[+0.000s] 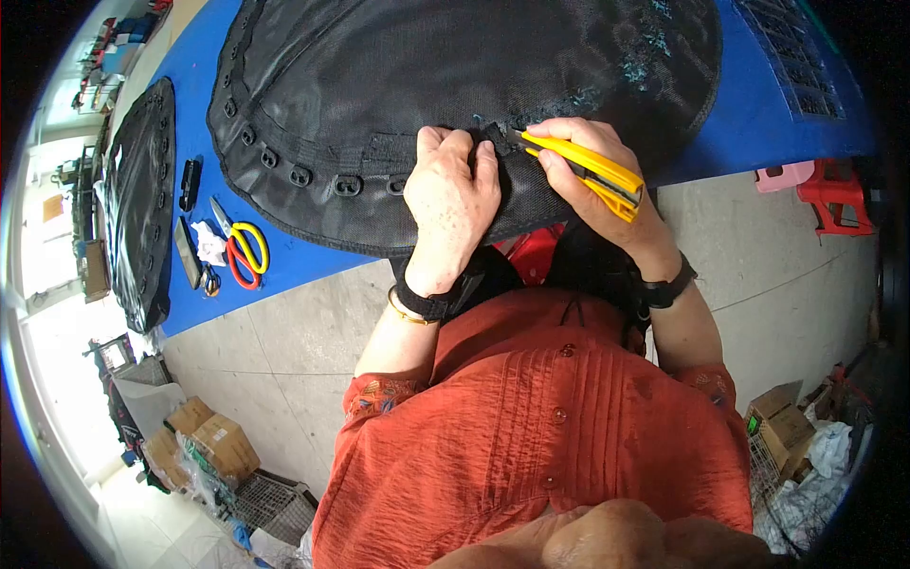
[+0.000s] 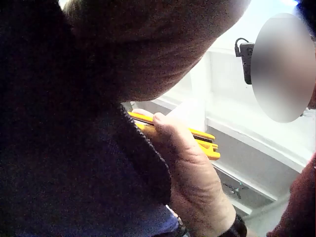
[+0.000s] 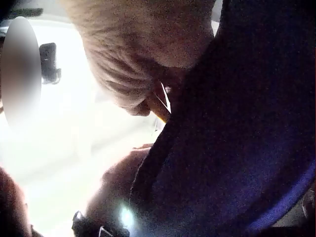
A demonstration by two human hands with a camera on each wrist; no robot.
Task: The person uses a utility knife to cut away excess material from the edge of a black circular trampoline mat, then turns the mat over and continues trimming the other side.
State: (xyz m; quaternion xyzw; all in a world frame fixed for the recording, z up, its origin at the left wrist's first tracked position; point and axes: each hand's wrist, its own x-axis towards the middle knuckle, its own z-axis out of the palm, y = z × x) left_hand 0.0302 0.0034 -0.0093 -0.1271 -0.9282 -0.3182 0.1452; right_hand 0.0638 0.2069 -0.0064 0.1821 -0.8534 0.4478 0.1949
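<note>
A large black mesh cover [image 1: 408, 66] with black plastic eyelets along its rim lies before me. My left hand [image 1: 450, 194] grips the cover near its front edge, fingers curled beside a raised black webbing strip [image 1: 495, 137]. Close to its right, my right hand [image 1: 597, 175] holds a slim yellow tool with a dark slot along its body [image 1: 611, 178], its front end at the strip. In the left wrist view, the yellow tool [image 2: 205, 140] sticks out behind the right thumb. Dark cloth hides most of the work in both wrist views.
The blue table [image 1: 275, 270] carries red-and-yellow-handled scissors [image 1: 248, 254], small dark-handled scissors [image 1: 211, 280] and a crumpled white scrap [image 1: 209, 244] at left. Another black cover [image 1: 142, 199] lies farther left. Teal thread bits [image 1: 637, 71] dot the mesh. A red stool [image 1: 836, 197] stands at right.
</note>
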